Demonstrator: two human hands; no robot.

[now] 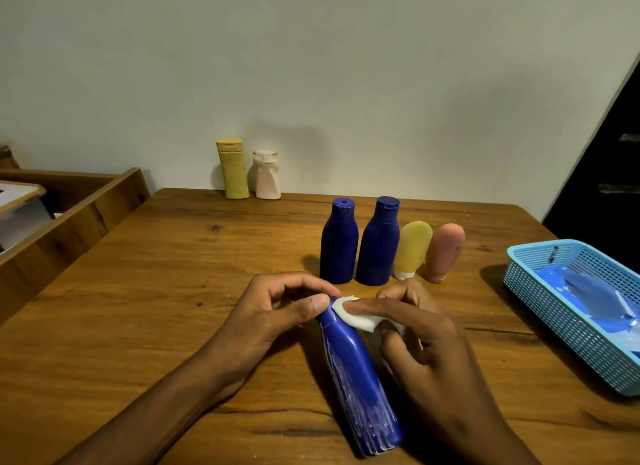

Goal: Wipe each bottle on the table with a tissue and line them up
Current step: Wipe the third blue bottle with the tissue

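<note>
- Blue bottle lying tilted on the wooden table, cap end toward the standing row, base toward the near edge.
- Left hand pinching the cap end, thumb pressed on top, steadying.
- Right hand clamped on a folded white tissue, rubbing at the shoulder just behind the cap.
- White streaks all down the body toward the base: plenty left to clean.
- Best done with long strokes from shoulder to base, rolling the bottle with the left, turning the tissue to a fresh face.
- Beyond the bottle, four already upright in a row; two more farther back by the wall.
- Right of it, blue basket.
</note>
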